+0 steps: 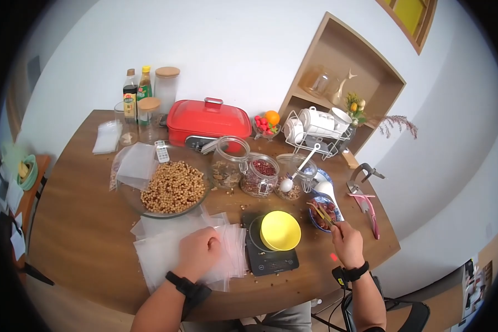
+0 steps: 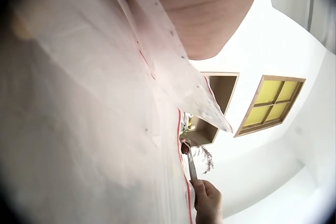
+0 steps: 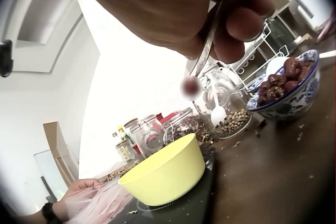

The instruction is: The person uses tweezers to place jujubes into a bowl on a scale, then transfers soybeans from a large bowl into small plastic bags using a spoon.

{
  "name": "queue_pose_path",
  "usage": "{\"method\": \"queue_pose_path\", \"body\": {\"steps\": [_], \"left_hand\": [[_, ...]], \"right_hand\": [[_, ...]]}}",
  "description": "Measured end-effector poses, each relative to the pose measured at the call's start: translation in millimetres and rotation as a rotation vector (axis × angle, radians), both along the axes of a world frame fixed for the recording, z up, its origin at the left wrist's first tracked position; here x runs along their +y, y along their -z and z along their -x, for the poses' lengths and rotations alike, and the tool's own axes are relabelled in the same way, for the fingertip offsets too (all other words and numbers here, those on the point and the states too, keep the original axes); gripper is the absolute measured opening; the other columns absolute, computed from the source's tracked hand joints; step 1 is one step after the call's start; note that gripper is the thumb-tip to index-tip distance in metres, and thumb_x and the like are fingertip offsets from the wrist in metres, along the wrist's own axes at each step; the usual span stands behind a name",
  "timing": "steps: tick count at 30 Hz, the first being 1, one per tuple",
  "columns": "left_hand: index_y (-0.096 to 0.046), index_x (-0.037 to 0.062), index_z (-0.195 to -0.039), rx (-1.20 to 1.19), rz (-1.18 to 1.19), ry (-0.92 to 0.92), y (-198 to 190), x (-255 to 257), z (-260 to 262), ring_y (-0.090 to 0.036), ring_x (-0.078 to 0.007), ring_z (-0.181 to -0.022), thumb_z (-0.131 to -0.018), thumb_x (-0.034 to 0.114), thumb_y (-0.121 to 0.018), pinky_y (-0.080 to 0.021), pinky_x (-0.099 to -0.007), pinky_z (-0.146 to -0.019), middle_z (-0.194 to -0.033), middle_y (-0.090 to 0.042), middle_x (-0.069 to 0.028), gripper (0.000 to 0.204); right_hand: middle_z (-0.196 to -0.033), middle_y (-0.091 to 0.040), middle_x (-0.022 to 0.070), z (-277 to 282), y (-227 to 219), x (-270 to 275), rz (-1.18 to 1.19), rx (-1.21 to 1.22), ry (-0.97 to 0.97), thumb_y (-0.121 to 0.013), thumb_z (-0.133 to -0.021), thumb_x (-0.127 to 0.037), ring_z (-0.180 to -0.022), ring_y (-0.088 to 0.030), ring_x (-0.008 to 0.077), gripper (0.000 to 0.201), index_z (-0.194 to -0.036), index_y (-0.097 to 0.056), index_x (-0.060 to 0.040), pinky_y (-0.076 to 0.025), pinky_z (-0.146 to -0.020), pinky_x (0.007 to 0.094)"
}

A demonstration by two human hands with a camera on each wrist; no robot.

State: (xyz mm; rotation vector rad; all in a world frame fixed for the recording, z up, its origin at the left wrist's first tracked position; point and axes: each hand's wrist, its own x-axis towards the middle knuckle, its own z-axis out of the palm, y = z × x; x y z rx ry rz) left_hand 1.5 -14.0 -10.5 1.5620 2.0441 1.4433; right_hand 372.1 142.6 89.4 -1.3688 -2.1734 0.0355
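Observation:
My right hand (image 1: pixel 348 245) grips metal tweezers (image 3: pixel 209 45) near the front right of the table. Pinched at their tip is a dark red date (image 3: pixel 191 86), blurred in the right wrist view. Close by stands a blue-and-white bowl (image 3: pixel 287 107) heaped with wrinkled red dates (image 3: pixel 278 88). A yellow bowl (image 1: pixel 280 231) sits on a black kitchen scale (image 1: pixel 274 266) between my hands. My left hand (image 1: pixel 199 252) rests, fingers loosely curled, on a spread stack of clear zip bags (image 1: pixel 155 260). A bag (image 2: pixel 105 119) fills much of the left wrist view and hides its fingers.
Behind the bags lies a wide glass bowl (image 1: pixel 131 206) of pale round beans (image 1: pixel 174 185). Glass jars (image 1: pixel 260 174), one with a white spoon (image 1: pixel 286 184), line the middle. A red electric cooker (image 1: pixel 209 119) and a cup rack (image 1: pixel 315 130) stand behind. Pink-handled scissors (image 1: pixel 375 224) lie right.

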Motion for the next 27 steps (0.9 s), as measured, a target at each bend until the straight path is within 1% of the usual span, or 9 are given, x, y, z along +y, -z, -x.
{"method": "queue_pose_path", "body": {"steps": [4, 10, 13, 16, 19, 27], "left_hand": [[-0.070, 0.0115, -0.085, -0.009, -0.003, 0.003, -1, 0, 0, -0.070, -0.0369, -0.073, -0.088, 0.009, -0.063, -0.055, -0.0469, -0.065, -0.079, -0.072, -0.0130, 0.009], [-0.070, 0.0101, -0.085, -0.024, 0.002, 0.005, -4, 0, 0, -0.070, -0.0362, -0.071, -0.088, 0.008, -0.062, -0.054, -0.0453, -0.064, -0.079, -0.071, -0.0133, 0.009], [-0.072, 0.0074, -0.086, 0.008, -0.013, -0.002, -6, -1, 0, -0.071, -0.0339, -0.070, -0.088, 0.004, -0.062, -0.055, -0.0420, -0.064, -0.080, -0.073, -0.0143, 0.010], [-0.072, 0.0073, -0.086, 0.010, -0.009, 0.006, -6, -1, 0, -0.071, -0.0340, -0.070, -0.088, 0.005, -0.063, -0.055, -0.0422, -0.064, -0.080, -0.073, -0.0145, 0.010], [-0.071, 0.0098, -0.086, -0.003, -0.003, 0.007, -5, -1, 1, -0.070, -0.0360, -0.072, -0.089, 0.008, -0.064, -0.055, -0.0455, -0.065, -0.080, -0.072, -0.0131, 0.007], [-0.071, 0.0099, -0.086, -0.001, 0.002, 0.010, -6, -2, 1, -0.071, -0.0362, -0.073, -0.089, 0.008, -0.064, -0.055, -0.0461, -0.066, -0.081, -0.072, -0.0129, 0.007]], "right_hand": [[-0.077, -0.071, 0.0215, -13, 6, -4, 0.028, 0.019, 0.046, -0.071, -0.102, -0.022, -0.073, -0.071, 0.0443, 0.016, -0.100, -0.073, -0.0072, -0.054, -0.066, 0.0522], [-0.078, -0.072, 0.0203, -34, 20, -7, 0.031, -0.022, 0.109, -0.070, -0.102, -0.024, -0.075, -0.071, 0.0437, 0.017, -0.100, -0.073, -0.0075, -0.055, -0.068, 0.0531], [-0.079, -0.073, 0.0195, -38, 26, -9, 0.006, -0.043, 0.116, -0.071, -0.102, -0.025, -0.075, -0.072, 0.0434, 0.017, -0.100, -0.073, -0.0082, -0.055, -0.068, 0.0534], [-0.078, -0.073, 0.0185, -36, 28, -12, 0.019, -0.092, 0.120, -0.071, -0.102, -0.026, -0.074, -0.072, 0.0432, 0.018, -0.100, -0.072, -0.0089, -0.055, -0.068, 0.0537], [-0.076, -0.073, 0.0175, -36, 31, -11, 0.013, -0.116, 0.111, -0.070, -0.103, -0.027, -0.073, -0.072, 0.0428, 0.018, -0.099, -0.072, -0.0096, -0.056, -0.068, 0.0542], [-0.075, -0.073, 0.0177, -43, 42, -7, 0.023, -0.121, 0.129, -0.069, -0.103, -0.027, -0.073, -0.072, 0.0430, 0.018, -0.099, -0.072, -0.0101, -0.056, -0.068, 0.0553]]}}
